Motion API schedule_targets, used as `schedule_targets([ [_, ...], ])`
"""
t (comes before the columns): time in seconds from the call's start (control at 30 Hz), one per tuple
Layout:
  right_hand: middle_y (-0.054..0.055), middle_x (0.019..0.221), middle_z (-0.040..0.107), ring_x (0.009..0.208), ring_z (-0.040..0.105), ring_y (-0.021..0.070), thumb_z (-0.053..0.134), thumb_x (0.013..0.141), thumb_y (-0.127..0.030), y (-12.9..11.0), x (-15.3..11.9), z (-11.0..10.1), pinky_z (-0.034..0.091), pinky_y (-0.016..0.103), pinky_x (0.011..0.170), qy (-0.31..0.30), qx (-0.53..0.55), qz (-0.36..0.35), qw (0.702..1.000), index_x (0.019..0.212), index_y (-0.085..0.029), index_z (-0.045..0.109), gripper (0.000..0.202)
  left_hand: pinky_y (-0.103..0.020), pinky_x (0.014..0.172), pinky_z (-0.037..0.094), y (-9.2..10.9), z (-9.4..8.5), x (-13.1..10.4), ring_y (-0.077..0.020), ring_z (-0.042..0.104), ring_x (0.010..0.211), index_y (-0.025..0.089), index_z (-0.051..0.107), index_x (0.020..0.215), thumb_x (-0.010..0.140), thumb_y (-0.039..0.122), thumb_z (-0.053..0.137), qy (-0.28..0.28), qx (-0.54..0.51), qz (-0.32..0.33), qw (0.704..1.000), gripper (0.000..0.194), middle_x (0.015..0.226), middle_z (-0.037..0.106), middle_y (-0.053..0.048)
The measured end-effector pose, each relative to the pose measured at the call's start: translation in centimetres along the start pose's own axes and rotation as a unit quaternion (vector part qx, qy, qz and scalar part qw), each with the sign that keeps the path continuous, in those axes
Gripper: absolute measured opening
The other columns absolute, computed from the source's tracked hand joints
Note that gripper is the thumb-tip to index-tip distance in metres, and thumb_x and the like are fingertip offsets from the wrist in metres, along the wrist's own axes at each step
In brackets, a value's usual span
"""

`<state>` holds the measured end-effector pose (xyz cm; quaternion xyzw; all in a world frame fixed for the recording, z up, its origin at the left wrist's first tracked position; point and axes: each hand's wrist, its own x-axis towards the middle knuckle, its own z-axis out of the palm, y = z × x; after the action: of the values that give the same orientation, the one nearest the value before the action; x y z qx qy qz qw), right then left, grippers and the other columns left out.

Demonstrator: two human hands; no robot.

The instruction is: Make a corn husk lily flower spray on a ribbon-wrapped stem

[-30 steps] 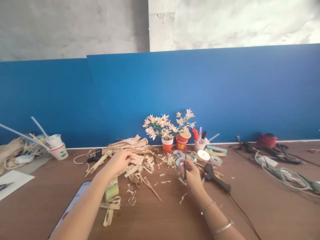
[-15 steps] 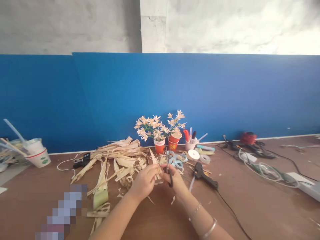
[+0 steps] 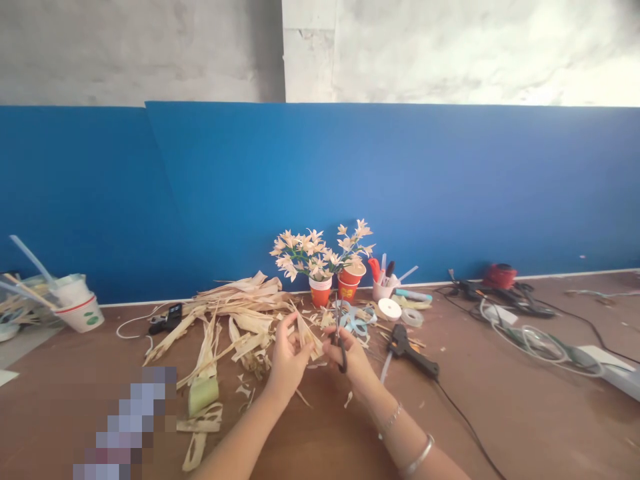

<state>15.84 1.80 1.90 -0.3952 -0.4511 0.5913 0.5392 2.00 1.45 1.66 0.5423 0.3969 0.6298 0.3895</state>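
Observation:
Between the fingers of my left hand [image 3: 287,360] is a pale piece of corn husk [image 3: 309,337], its narrow tip pointing up. My right hand [image 3: 351,360] is closed around dark-handled scissors [image 3: 341,340], blades upward, and its fingertips are close to the husk's right edge; whether they touch it I cannot tell. Dried husks [image 3: 245,303] lie in a heap behind and left of my hands. Beyond my hands, pale husk flowers [image 3: 307,252] on green stems stand in red paper cups [image 3: 320,293].
A black glue gun [image 3: 413,353] with its cord lies right of my hands. Behind it are a white spool [image 3: 389,309], a tape roll [image 3: 412,317] and a cup of pens [image 3: 383,290]. Cables [image 3: 540,343] spread at the right. A white cup [image 3: 80,315] stands far left.
My left hand has turned and its fingers have opened out, so more of the husk piece shows. My right hand keeps the scissors in nearly the same place.

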Motion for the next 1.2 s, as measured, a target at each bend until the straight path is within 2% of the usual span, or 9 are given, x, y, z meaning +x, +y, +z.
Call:
schedule_targets([
  [0.13, -0.006, 0.063, 0.053, 0.045, 0.041, 0.0061, 0.076, 0.055, -0.031, -0.1, 0.0, 0.0, 0.032, 0.019, 0.043, 0.006, -0.001, -0.002, 1.000, 0.088, -0.019, 0.057, 0.040, -0.030, 0.074, 0.050, 0.4, 0.3, -0.1, -0.0191, 0.064, 0.090, 0.022, 0.035, 0.133, 0.063, 0.018, 0.068, 0.008, -0.093, -0.115, 0.989, 0.078, 0.117, 0.061, -0.011],
  [0.27, -0.006, 0.058, 0.052, 0.042, 0.040, 0.0066, 0.076, 0.055, -0.035, -0.1, 0.1, -0.1, 0.030, 0.020, 0.040, 0.020, -0.023, 0.015, 0.999, 0.087, -0.019, 0.057, 0.041, -0.032, 0.077, 0.049, 0.9, -0.8, 1.5, -0.0239, 0.064, 0.089, 0.013, 0.063, 0.099, 0.066, 0.028, 0.065, -0.016, -0.004, -0.154, 0.988, 0.037, 0.091, 0.070, -0.010],
  [0.33, -0.007, 0.056, 0.050, 0.042, 0.040, 0.0072, 0.075, 0.055, -0.037, 0.0, 0.2, -0.2, 0.031, 0.020, 0.041, 0.025, -0.016, 0.015, 0.999, 0.088, -0.019, 0.056, 0.042, -0.032, 0.073, 0.050, 1.7, -2.9, 3.1, -0.0234, 0.065, 0.084, 0.014, 0.063, 0.096, 0.072, 0.026, 0.056, 0.016, 0.123, -0.130, 0.984, 0.027, 0.084, 0.070, -0.007],
  [0.4, -0.007, 0.053, 0.048, 0.042, 0.040, 0.0074, 0.075, 0.055, -0.037, 0.1, 0.3, -0.4, 0.032, 0.020, 0.041, 0.024, -0.010, 0.012, 1.000, 0.088, -0.019, 0.055, 0.042, -0.031, 0.068, 0.050, 2.9, -6.1, 4.9, -0.0226, 0.066, 0.077, 0.017, 0.062, 0.095, 0.075, 0.022, 0.048, 0.087, 0.327, -0.128, 0.932, 0.024, 0.082, 0.070, -0.005],
  [0.53, -0.007, 0.055, 0.048, 0.043, 0.040, 0.0075, 0.074, 0.057, -0.034, 0.5, 0.6, -0.6, 0.031, 0.020, 0.041, 0.014, -0.020, 0.010, 1.000, 0.088, -0.019, 0.054, 0.040, -0.045, 0.082, 0.044, 5.8, -13.2, 7.3, -0.0347, 0.060, 0.098, 0.015, 0.055, 0.109, 0.071, 0.018, 0.052, 0.173, 0.443, -0.151, 0.867, 0.038, 0.104, 0.065, -0.017],
  [0.63, -0.006, 0.056, 0.050, 0.044, 0.041, 0.0079, 0.071, 0.059, -0.032, 0.9, 0.7, -0.6, 0.031, 0.020, 0.041, 0.013, -0.039, 0.007, 0.999, 0.090, -0.019, 0.054, 0.037, -0.054, 0.087, 0.038, 6.7, -15.9, 7.4, -0.0435, 0.050, 0.110, 0.009, 0.049, 0.120, 0.066, 0.018, 0.059, 0.210, 0.524, -0.177, 0.806, 0.055, 0.119, 0.055, -0.026],
  [0.73, -0.006, 0.054, 0.051, 0.043, 0.041, 0.0081, 0.070, 0.060, -0.031, 1.2, 0.7, -0.5, 0.030, 0.019, 0.040, 0.014, -0.058, 0.006, 0.998, 0.089, -0.019, 0.055, 0.036, -0.049, 0.091, 0.038, 5.9, -15.6, 6.9, -0.0375, 0.048, 0.114, 0.010, 0.050, 0.119, 0.075, 0.021, 0.052, 0.188, 0.660, -0.031, 0.727, 0.046, 0.120, 0.055, -0.022],
  [0.93, -0.006, 0.055, 0.051, 0.046, 0.045, 0.0099, 0.072, 0.059, -0.032, 1.3, 0.7, -0.6, 0.032, 0.020, 0.041, 0.001, -0.058, 0.006, 0.998, 0.088, -0.020, 0.056, 0.036, -0.038, 0.092, 0.041, 2.4, -11.8, 6.8, -0.0256, 0.055, 0.106, 0.019, 0.067, 0.093, 0.070, 0.003, 0.047, -0.122, 0.628, 0.092, 0.763, 0.034, 0.109, 0.064, -0.010],
  [1.2, -0.007, 0.053, 0.050, 0.043, 0.041, 0.0079, 0.075, 0.058, -0.030, 1.3, 0.7, -0.6, 0.030, 0.019, 0.040, -0.001, -0.054, 0.012, 0.998, 0.087, -0.019, 0.055, 0.038, -0.035, 0.082, 0.045, 3.1, -11.5, 7.9, -0.0250, 0.062, 0.091, 0.020, 0.068, 0.082, 0.070, 0.006, 0.050, -0.141, 0.623, 0.066, 0.766, 0.026, 0.098, 0.069, -0.010],
])
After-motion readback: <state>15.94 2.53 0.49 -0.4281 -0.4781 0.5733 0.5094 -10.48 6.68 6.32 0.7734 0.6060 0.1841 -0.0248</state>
